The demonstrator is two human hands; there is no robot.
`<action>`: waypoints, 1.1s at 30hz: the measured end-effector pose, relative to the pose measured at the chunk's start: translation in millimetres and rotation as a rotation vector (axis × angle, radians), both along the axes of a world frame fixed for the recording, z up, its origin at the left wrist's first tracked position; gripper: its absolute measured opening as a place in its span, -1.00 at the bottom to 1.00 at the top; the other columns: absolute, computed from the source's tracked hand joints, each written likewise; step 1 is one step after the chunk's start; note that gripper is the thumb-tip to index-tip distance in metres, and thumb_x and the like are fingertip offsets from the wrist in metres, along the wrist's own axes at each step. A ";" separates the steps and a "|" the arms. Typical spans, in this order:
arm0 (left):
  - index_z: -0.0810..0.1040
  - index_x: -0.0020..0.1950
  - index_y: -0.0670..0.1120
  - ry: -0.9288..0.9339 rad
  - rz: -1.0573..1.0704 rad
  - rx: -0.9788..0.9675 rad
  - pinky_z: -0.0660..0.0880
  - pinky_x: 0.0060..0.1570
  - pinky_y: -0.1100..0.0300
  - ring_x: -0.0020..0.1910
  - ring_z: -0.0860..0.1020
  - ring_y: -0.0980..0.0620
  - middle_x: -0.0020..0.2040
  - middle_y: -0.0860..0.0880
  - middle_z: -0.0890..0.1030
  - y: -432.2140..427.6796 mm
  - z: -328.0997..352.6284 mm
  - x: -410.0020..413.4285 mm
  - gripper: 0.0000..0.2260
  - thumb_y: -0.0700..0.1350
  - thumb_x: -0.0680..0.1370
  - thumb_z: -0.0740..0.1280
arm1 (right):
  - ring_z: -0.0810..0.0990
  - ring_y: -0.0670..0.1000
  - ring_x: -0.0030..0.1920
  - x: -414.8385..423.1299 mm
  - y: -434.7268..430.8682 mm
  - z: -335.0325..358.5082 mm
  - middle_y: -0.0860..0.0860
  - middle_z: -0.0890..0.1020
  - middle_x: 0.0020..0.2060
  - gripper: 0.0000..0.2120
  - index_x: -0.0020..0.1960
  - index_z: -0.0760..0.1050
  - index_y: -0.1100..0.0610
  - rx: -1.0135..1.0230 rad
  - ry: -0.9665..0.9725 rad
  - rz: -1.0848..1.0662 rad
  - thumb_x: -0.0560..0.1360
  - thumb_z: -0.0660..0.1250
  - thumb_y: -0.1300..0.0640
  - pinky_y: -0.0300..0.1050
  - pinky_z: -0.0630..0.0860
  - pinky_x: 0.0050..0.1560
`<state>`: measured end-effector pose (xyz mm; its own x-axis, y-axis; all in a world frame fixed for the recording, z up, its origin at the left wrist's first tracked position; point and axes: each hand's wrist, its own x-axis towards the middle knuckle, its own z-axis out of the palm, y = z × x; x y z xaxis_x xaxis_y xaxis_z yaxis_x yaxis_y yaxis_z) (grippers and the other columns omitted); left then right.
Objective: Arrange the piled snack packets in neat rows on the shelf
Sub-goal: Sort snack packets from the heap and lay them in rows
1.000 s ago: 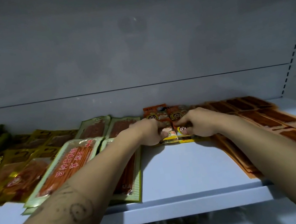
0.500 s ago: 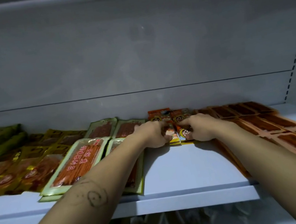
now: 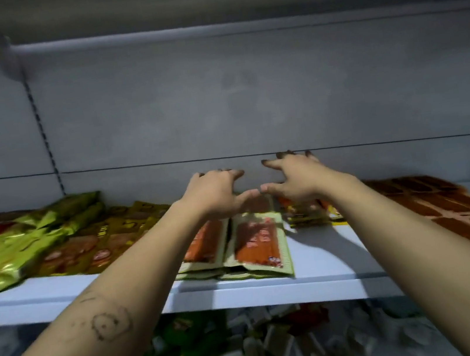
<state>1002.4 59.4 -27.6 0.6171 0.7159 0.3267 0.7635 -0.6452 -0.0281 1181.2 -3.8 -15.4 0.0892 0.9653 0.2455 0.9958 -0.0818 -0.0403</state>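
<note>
Your L hand (image 3: 215, 195) & R hand (image 3: 298, 180): fingers spread, gripping nothing, thumb tips close, above shelf (image 3: 332, 254). Small orange snack packets (image 3: 304, 214) stacked just under R hand; green-edged packets (image 3: 255, 239) below L wrist, reaching front edge. Bare shelf strip beside your R forearm.

Yellow-green packets (image 3: 8, 253), pale-bordered orange packets (image 3: 256, 242), white shelf (image 3: 317, 257).

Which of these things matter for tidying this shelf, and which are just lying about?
Part of the job:
left hand, right hand, green-edged packets, small orange packets, brown packets, yellow-green bags, shelf

Just lying about:
jumbled packets on the lower shelf, grey back panel
</note>
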 end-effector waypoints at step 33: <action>0.23 0.58 0.04 -0.163 1.041 -0.048 0.24 0.46 -0.08 0.53 0.26 -0.04 0.55 -0.02 0.32 -100.8 -57.0 -647.2 -0.35 0.33 0.57 0.16 | 0.15 0.12 0.56 -691.1 84.2 -43.7 0.08 0.12 0.59 -0.31 0.60 0.07 -0.08 -0.085 0.006 1.066 0.57 0.24 -0.24 0.16 0.18 0.49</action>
<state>355.1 -41.4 -84.7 -0.3584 0.8814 0.3077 0.9335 0.3333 0.1326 490.1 80.3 -59.1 -0.8097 0.5598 0.1759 0.5548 0.8280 -0.0810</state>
